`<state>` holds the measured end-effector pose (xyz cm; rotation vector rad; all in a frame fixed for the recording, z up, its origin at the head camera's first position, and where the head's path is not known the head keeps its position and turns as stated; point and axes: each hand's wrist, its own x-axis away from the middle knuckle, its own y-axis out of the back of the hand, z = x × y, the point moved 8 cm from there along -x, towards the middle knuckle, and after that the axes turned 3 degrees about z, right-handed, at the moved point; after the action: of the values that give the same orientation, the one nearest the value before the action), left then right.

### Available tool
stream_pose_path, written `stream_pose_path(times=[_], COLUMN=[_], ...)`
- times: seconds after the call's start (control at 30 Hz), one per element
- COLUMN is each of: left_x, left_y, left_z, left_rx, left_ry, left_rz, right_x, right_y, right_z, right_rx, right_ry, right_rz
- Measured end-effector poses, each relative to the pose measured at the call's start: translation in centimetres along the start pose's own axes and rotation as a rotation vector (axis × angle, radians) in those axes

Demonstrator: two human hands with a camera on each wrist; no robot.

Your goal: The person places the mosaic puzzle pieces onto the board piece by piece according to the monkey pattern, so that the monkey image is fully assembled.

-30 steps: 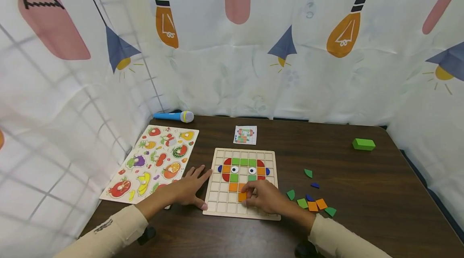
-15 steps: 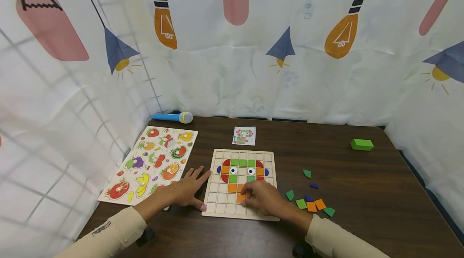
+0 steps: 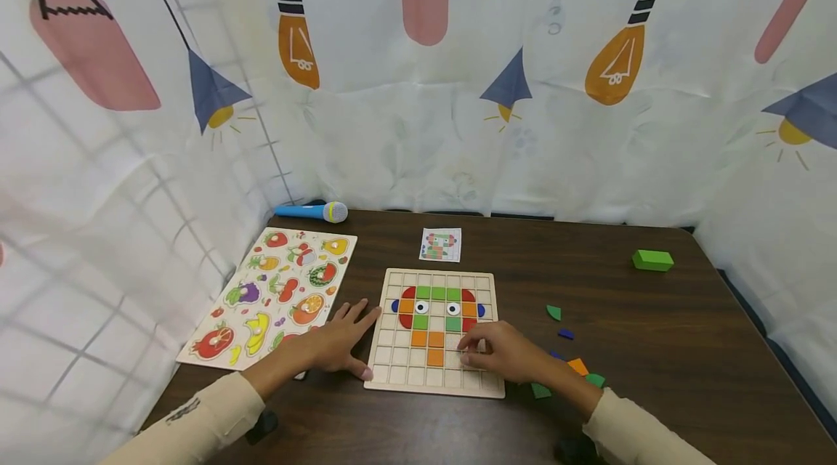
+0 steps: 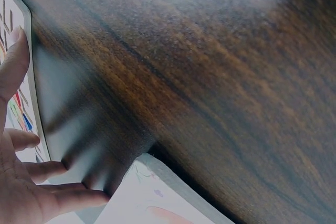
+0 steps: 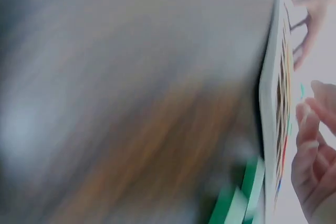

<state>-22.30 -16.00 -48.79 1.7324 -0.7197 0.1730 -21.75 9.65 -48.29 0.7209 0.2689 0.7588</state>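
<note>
A wooden grid board lies in the head view with a pattern of red, green, orange and blue tiles and two eye tiles. An orange square tile sits in the grid just left of my right hand. That hand hovers over the board's right side, fingers loosely bent; in the right wrist view thumb and index finger come close together with nothing visible between them. My left hand spreads its fingers beside the board, thumb on its left edge. Loose green, blue and orange pieces lie right of the board.
A fruit puzzle board is at the left, partly under my left forearm. Behind it lies a blue toy microphone. A small pattern card sits beyond the grid board. At the far right stands a green block.
My right hand has let go of the orange tile, which stays in the grid, and has moved right. Its forearm now covers some loose pieces, and a green one shows lower down. My left hand stays put.
</note>
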Motion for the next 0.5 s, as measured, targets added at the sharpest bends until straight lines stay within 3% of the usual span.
stream_pose_path(times=[0.23,0.5], left_x=[-0.1,-0.1], left_y=[-0.1,-0.2], left_z=[0.0,0.1], left_rx=[-0.007,0.001], left_ry=[-0.013,-0.021], left_rz=[-0.001,-0.003], right_x=[4.9,10.5], right_y=[3.6,6.9], right_z=[-3.4,-7.1], right_rx=[-0.058,-0.025], right_ry=[0.010,-0.055], right_rz=[0.051,0.016])
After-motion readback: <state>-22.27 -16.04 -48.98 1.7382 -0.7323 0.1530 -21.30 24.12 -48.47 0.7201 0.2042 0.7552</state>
